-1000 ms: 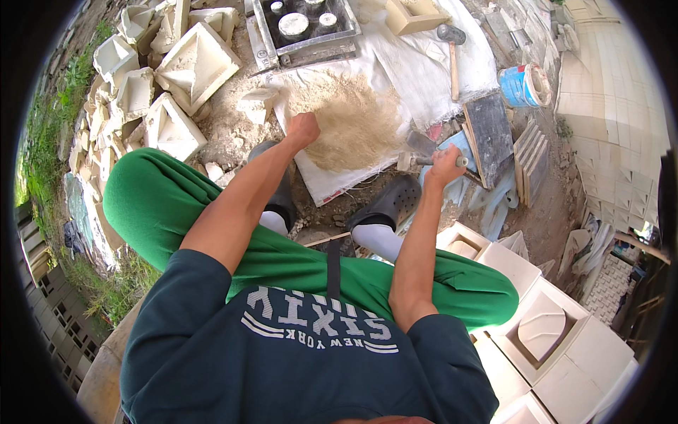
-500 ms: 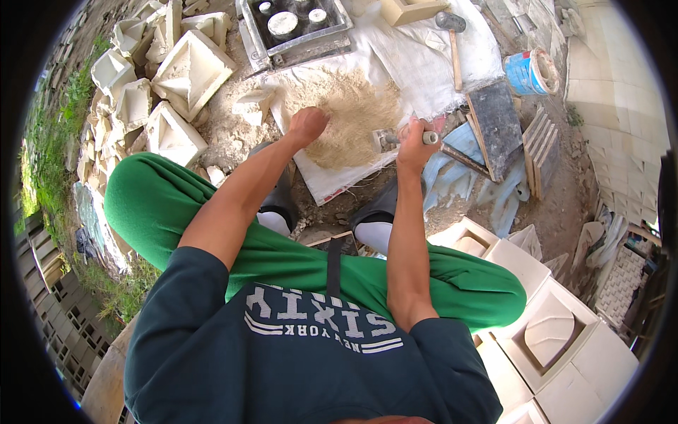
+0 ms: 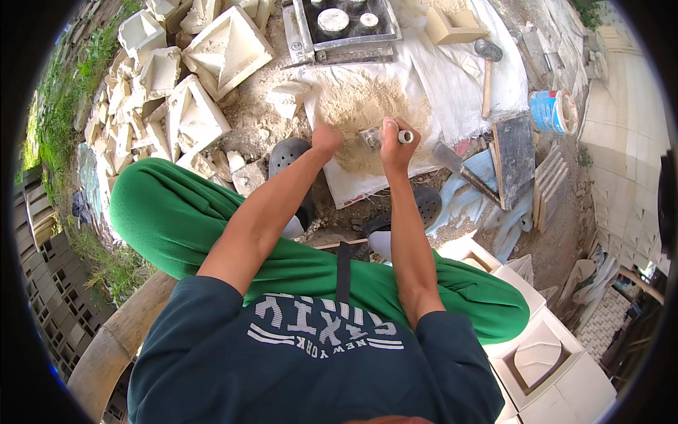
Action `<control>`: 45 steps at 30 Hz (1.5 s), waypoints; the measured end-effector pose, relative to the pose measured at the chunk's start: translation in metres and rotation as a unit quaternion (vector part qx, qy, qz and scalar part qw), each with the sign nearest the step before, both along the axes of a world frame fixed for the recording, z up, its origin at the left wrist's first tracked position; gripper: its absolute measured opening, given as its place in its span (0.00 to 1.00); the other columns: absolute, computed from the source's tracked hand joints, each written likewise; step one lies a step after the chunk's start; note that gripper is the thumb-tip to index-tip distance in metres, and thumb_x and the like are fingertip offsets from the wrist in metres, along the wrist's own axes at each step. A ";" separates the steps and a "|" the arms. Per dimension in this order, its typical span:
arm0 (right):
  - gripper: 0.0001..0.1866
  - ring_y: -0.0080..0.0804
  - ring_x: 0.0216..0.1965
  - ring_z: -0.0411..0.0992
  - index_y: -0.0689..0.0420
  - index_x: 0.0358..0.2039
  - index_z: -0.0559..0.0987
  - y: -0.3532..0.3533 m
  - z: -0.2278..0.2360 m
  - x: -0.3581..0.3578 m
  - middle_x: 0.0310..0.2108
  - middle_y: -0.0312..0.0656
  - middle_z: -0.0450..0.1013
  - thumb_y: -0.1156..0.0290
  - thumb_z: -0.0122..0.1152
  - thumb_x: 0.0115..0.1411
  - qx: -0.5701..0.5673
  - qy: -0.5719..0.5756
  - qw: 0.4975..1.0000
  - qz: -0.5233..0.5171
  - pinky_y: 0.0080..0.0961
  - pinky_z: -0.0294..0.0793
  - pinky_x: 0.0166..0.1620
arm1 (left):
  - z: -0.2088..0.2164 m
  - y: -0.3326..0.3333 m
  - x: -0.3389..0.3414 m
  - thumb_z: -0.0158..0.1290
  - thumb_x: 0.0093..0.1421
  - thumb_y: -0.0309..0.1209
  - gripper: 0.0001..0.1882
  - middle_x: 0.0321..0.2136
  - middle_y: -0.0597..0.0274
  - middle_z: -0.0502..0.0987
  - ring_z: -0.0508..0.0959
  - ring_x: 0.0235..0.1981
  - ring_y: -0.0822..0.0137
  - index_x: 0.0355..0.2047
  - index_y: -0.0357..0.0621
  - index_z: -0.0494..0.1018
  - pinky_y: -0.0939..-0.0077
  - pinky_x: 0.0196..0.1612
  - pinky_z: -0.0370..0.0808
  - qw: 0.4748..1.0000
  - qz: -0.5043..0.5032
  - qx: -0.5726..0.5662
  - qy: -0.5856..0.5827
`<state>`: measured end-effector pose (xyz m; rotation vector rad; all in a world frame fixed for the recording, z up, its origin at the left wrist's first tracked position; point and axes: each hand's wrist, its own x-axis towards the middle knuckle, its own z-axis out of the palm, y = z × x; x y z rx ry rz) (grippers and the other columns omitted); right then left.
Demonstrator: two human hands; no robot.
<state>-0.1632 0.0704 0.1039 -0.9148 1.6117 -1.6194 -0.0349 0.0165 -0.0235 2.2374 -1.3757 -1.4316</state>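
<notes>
My right hand (image 3: pixel 399 143) is closed round the pale, pipe-like handle of a trowel (image 3: pixel 369 138). Its flat metal blade points left, low over a spread of sandy powder (image 3: pixel 371 102). Just left of the blade, my left hand (image 3: pixel 328 140) is curled shut at the near-left part of the powder; its fingers are mostly hidden from above. A white sack sheet (image 3: pixel 348 189) lies under the powder. Behind it stands a dark metal mould box (image 3: pixel 357 54) with round plugs inside.
Cream cast blocks and broken pieces (image 3: pixel 229 53) are heaped at left. Rightward lie a mallet (image 3: pixel 487 74), a dark-headed hand tool (image 3: pixel 466 174), a dark board (image 3: pixel 514 155) and a blue bucket (image 3: pixel 547 112). A cream open box (image 3: pixel 452 27) sits at the back. Finished blocks (image 3: pixel 540 353) stand beside my right knee.
My right hand has brought the trowel left across the powder, closer to my left hand. The whole view has shifted slightly, and the dark-headed hand tool at right now shows fully.
</notes>
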 end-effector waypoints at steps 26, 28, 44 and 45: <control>0.19 0.14 0.18 0.52 0.60 0.13 0.61 -0.010 -0.013 0.032 0.12 0.27 0.53 0.71 0.53 0.58 -0.001 0.038 0.993 0.112 0.24 0.48 0.20 | 0.016 -0.032 0.050 0.52 0.54 0.35 0.20 0.43 0.42 0.78 0.79 0.44 0.47 0.43 0.32 0.74 0.60 0.45 0.75 0.998 -0.030 -0.046 0.021; 0.19 0.14 0.17 0.51 0.60 0.13 0.61 -0.012 -0.004 0.032 0.12 0.27 0.54 0.72 0.53 0.58 0.005 0.028 0.994 0.105 0.24 0.48 0.20 | 0.017 -0.032 0.057 0.52 0.55 0.34 0.21 0.44 0.42 0.78 0.78 0.46 0.46 0.46 0.32 0.71 0.57 0.49 0.74 0.978 -0.174 -0.064 -0.097; 0.18 0.15 0.15 0.54 0.62 0.13 0.65 -0.020 0.022 0.037 0.11 0.31 0.57 0.71 0.53 0.58 -0.005 0.041 0.995 0.092 0.23 0.52 0.18 | 0.036 -0.020 0.059 0.51 0.52 0.30 0.16 0.41 0.48 0.79 0.79 0.45 0.49 0.42 0.44 0.76 0.57 0.46 0.75 0.961 -0.257 0.011 -0.098; 0.18 0.15 0.15 0.55 0.62 0.13 0.65 -0.022 0.027 0.038 0.10 0.30 0.57 0.71 0.53 0.58 -0.024 0.045 0.995 0.086 0.24 0.53 0.18 | 0.036 -0.025 0.058 0.52 0.51 0.30 0.15 0.41 0.48 0.80 0.79 0.45 0.50 0.40 0.44 0.77 0.57 0.46 0.75 0.964 -0.251 -0.003 -0.090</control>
